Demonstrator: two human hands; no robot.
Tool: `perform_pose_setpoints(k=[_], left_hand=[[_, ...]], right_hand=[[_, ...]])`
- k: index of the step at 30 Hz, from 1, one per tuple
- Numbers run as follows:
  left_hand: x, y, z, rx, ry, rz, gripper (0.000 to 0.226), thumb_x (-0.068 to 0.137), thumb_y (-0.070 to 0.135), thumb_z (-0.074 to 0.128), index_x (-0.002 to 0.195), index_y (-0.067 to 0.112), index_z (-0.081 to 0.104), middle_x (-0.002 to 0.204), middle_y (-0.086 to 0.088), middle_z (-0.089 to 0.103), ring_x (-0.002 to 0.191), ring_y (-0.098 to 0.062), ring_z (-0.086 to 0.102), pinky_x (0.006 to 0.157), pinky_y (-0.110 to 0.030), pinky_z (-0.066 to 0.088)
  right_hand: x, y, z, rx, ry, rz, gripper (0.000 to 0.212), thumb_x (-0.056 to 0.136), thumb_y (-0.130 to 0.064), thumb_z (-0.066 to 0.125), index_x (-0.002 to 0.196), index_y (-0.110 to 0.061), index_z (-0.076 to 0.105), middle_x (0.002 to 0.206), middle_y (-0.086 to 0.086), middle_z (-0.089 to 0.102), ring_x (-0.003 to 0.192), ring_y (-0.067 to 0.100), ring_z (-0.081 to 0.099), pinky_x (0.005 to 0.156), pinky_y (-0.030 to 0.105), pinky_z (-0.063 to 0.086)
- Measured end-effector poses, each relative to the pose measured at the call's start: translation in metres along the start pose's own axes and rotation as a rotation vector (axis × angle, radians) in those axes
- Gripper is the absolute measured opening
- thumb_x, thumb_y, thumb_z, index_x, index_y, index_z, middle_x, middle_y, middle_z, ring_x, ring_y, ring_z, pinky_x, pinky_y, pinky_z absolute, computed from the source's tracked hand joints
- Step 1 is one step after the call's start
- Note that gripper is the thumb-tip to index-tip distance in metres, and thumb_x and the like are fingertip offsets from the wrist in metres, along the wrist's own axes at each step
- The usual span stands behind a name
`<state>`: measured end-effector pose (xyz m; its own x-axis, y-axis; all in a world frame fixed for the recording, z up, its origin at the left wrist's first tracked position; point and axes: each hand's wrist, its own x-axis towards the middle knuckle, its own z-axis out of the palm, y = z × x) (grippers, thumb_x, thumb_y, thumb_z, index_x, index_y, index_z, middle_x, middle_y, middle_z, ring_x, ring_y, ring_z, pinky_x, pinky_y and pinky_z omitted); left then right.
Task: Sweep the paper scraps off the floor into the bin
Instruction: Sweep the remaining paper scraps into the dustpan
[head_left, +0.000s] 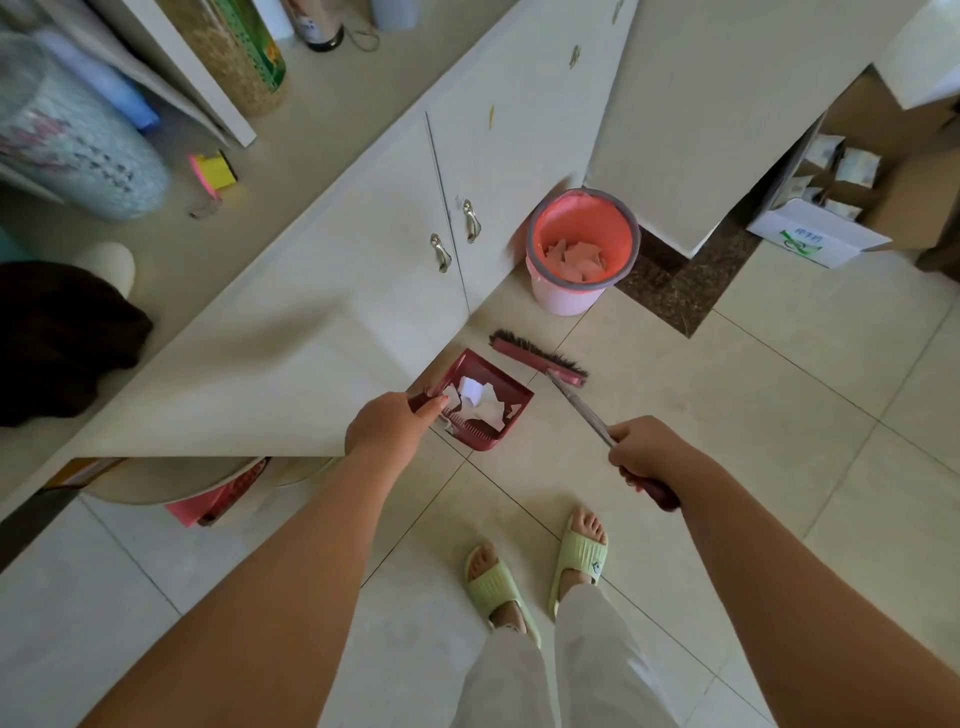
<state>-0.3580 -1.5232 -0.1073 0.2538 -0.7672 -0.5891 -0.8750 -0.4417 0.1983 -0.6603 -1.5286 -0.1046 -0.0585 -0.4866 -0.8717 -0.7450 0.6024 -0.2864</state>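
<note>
My left hand grips the handle of a dark red dustpan, which holds several white paper scraps. My right hand grips the metal handle of a broom. Its red head with dark bristles lies on the floor tiles just beyond the dustpan. A pink bin with a grey rim stands farther on against the cabinet, with paper scraps lying in its bottom.
A white cabinet with two metal door handles runs along the left. Cardboard boxes sit at the far right under a counter. My feet in green slippers stand on the pale tiled floor.
</note>
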Motion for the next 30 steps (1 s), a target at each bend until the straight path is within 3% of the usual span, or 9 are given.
perform_pose_setpoints(k=[4,7,10,12,15,17,20,24,30], left_hand=[[-0.009,-0.002,0.004,-0.149,-0.117,0.021,0.055,0.089,0.069,0.043,0.067,0.020,0.054,0.059,0.002,0.057,0.053,-0.017,0.055,0.052,-0.026,0.040],[-0.019,-0.006,0.005,-0.204,-0.237,0.086,0.041,0.095,0.059,0.044,0.096,0.021,0.058,0.079,0.000,0.069,0.058,-0.013,0.064,0.058,-0.027,0.052],[-0.036,-0.001,-0.002,-0.387,-0.327,0.099,0.020,0.099,0.046,0.046,0.099,0.026,0.051,0.084,-0.009,0.069,0.049,-0.014,0.058,0.046,-0.025,0.049],[-0.054,0.007,-0.014,-0.394,-0.319,0.175,0.022,0.099,0.046,0.046,0.091,0.027,0.050,0.070,-0.008,0.062,0.040,-0.013,0.045,0.039,-0.024,0.039],[-0.075,0.023,-0.037,-0.332,-0.298,0.213,0.039,0.097,0.051,0.048,0.080,0.016,0.051,0.057,0.000,0.045,0.039,-0.011,0.036,0.042,-0.025,0.034],[-0.087,0.033,-0.055,-0.279,-0.273,0.229,0.043,0.097,0.051,0.047,0.083,0.011,0.057,0.056,0.002,0.044,0.040,-0.011,0.036,0.042,-0.022,0.035],[-0.097,0.050,-0.076,-0.419,-0.303,0.188,0.041,0.098,0.046,0.049,0.088,0.007,0.062,0.053,0.001,0.044,0.038,-0.011,0.033,0.038,-0.023,0.030],[-0.137,0.077,-0.107,-0.539,-0.326,0.218,0.036,0.102,0.035,0.047,0.086,0.007,0.063,0.054,0.000,0.044,0.034,-0.008,0.034,0.036,-0.020,0.026],[-0.201,0.136,-0.147,-0.548,-0.162,0.284,0.033,0.100,0.036,0.049,0.086,0.008,0.060,0.058,-0.001,0.043,0.038,-0.011,0.030,0.040,-0.020,0.022]], right_hand=[[-0.001,0.006,0.012,0.085,-0.086,0.029,0.031,0.086,0.008,0.052,0.114,0.004,0.064,0.069,0.016,0.058,0.051,0.022,0.053,0.049,0.028,0.048],[-0.030,0.024,0.021,0.139,-0.084,0.041,0.031,0.086,0.008,0.053,0.115,0.002,0.064,0.071,0.016,0.057,0.050,0.019,0.051,0.046,0.026,0.045],[-0.052,0.040,0.030,0.146,-0.046,0.046,0.029,0.085,0.008,0.049,0.110,0.003,0.064,0.069,0.015,0.058,0.048,0.020,0.052,0.047,0.027,0.046],[-0.059,0.045,0.028,0.144,0.020,0.069,0.026,0.085,0.005,0.048,0.106,0.005,0.063,0.068,0.015,0.060,0.050,0.023,0.055,0.051,0.029,0.049],[-0.069,0.045,0.012,0.160,0.090,0.130,0.020,0.087,0.003,0.048,0.100,0.010,0.061,0.063,0.012,0.061,0.043,0.020,0.057,0.045,0.024,0.047],[-0.077,0.044,-0.002,0.183,0.115,0.141,0.013,0.091,0.001,0.047,0.098,0.008,0.055,0.061,0.012,0.059,0.036,0.016,0.055,0.036,0.018,0.039],[-0.083,0.048,-0.024,0.359,0.150,0.160,0.012,0.091,0.005,0.045,0.103,0.003,0.046,0.067,0.017,0.051,0.045,0.022,0.051,0.035,0.020,0.036],[-0.122,0.057,-0.052,0.441,0.133,0.147,0.017,0.089,0.005,0.050,0.075,-0.004,0.048,0.062,0.010,0.050,0.048,0.019,0.045,0.036,0.022,0.038],[-0.162,0.095,-0.085,0.482,0.135,0.086,0.023,0.089,0.005,0.051,0.069,-0.007,0.047,0.059,0.008,0.049,0.046,0.016,0.044,0.030,0.013,0.036]])
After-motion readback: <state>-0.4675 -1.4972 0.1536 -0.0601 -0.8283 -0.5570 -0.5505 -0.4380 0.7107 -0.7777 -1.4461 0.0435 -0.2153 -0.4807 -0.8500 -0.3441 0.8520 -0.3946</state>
